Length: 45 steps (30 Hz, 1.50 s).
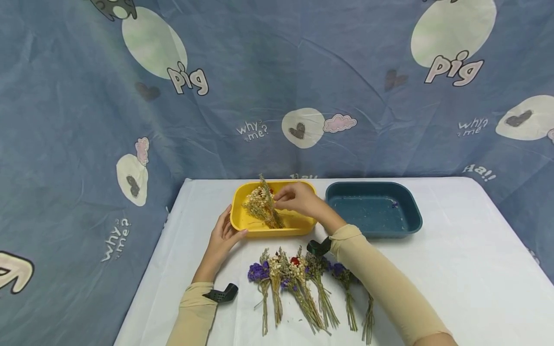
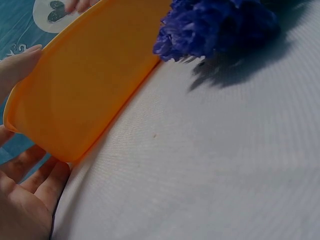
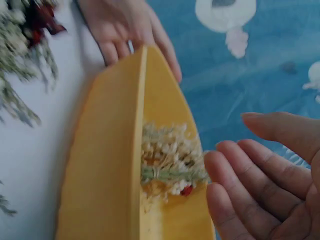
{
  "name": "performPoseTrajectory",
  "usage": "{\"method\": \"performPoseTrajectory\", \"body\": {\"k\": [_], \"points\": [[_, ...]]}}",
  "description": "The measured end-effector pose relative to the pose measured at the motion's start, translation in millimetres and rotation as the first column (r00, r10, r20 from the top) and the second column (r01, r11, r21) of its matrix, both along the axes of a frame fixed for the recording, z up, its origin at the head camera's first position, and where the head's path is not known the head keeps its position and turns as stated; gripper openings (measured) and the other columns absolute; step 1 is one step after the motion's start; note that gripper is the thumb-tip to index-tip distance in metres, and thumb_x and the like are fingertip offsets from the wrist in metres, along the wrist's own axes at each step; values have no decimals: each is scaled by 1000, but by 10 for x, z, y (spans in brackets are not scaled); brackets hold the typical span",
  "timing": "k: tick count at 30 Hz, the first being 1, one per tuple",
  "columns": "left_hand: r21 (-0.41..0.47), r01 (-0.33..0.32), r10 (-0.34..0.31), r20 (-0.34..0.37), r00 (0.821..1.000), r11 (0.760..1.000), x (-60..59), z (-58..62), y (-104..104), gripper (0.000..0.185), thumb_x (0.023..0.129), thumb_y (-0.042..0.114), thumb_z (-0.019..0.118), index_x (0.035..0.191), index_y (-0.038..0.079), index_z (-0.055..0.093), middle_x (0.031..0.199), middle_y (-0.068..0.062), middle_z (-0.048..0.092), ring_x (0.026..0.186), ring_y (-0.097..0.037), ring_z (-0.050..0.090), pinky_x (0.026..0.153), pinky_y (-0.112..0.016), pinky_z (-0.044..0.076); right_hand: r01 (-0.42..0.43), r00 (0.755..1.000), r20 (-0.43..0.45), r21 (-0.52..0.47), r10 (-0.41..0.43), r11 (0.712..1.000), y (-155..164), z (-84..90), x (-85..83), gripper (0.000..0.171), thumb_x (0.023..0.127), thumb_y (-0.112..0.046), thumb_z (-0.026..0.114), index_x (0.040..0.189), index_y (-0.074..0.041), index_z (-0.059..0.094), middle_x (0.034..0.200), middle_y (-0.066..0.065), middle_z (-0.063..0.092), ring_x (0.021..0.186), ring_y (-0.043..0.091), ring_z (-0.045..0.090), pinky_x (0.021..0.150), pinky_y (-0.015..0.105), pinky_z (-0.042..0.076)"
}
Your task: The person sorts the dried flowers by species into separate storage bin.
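On the white table (image 1: 454, 269), two hands work at a yellow tray (image 1: 242, 223).

The left hand (image 1: 222, 238) lies loose and flat against the tray's near corner. The right hand (image 1: 298, 198) reaches over the tray, fingers relaxed, just touching a bunch of dried flowers (image 1: 261, 204) that lies inside it. A blue tray (image 1: 415, 211) sits beside it. More flower bunches (image 1: 303, 283) lie in a row in front.
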<state>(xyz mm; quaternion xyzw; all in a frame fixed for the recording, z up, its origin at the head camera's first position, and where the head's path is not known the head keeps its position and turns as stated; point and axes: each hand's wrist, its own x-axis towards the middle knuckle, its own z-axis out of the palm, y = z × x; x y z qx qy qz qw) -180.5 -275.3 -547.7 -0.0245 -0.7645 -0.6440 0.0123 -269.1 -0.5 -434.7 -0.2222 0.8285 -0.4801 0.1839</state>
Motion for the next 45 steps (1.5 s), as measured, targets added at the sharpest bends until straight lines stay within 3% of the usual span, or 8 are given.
{"method": "performPoseTrajectory", "body": {"k": [6, 15, 24, 29, 35, 45], "points": [[10, 2, -2, 3, 1000, 1000, -4, 14, 1, 96, 94, 22, 78, 167, 21, 16, 168, -5, 31, 156, -25, 33, 122, -23, 36, -52, 992, -115, -60, 45, 997, 108, 46, 278, 21, 95, -14, 76, 112, -1, 77, 103, 12, 78, 92, 20, 73, 88, 34, 63], [15, 4, -4, 4, 1000, 1000, -13, 33, 11, 96, 94, 21, 78, 167, 19, 16, 168, -4, 32, 155, -25, 34, 121, -22, 38, -91, 981, -172, 15, 92, 996, 289, 28, 673, 16, 95, -17, 76, 110, -10, 77, 98, 3, 78, 88, 11, 71, 85, 31, 62], [13, 7, -8, 17, 1000, 1000, -28, 45, 0, 95, 94, 24, 79, 166, 29, 18, 168, -3, 31, 156, -23, 34, 119, -17, 38, -69, 978, -190, 101, 87, 993, 488, -117, 987, 19, 92, -29, 80, 104, -16, 77, 86, -9, 75, 80, 3, 67, 73, 21, 57], [13, 4, -5, 18, 1000, 1000, -34, 32, -1, 96, 94, 23, 79, 167, 24, 17, 168, -4, 30, 156, -24, 33, 120, -20, 37, -38, 978, -199, 135, 65, 990, 569, -244, 1135, 11, 90, -27, 82, 91, -19, 75, 74, -13, 68, 67, -1, 61, 66, 19, 53], [15, -1, 1, 19, 1000, 1000, -8, 10, 2, 96, 94, 21, 78, 167, 22, 16, 168, -5, 31, 156, -25, 33, 120, -20, 37, -16, 976, -206, 223, 63, 975, 617, -405, 1295, 17, 88, -26, 83, 76, -25, 70, 58, -16, 53, 52, -2, 46, 58, 18, 45], [18, 5, -5, 9, 1000, 1000, 10, 18, 13, 95, 94, 21, 78, 167, 23, 16, 168, -5, 30, 156, -25, 34, 120, -19, 38, -24, 985, -158, 299, 74, 954, 648, -547, 1477, 25, 86, -39, 83, 68, -27, 71, 59, -18, 58, 51, 1, 49, 51, 20, 44]]}}
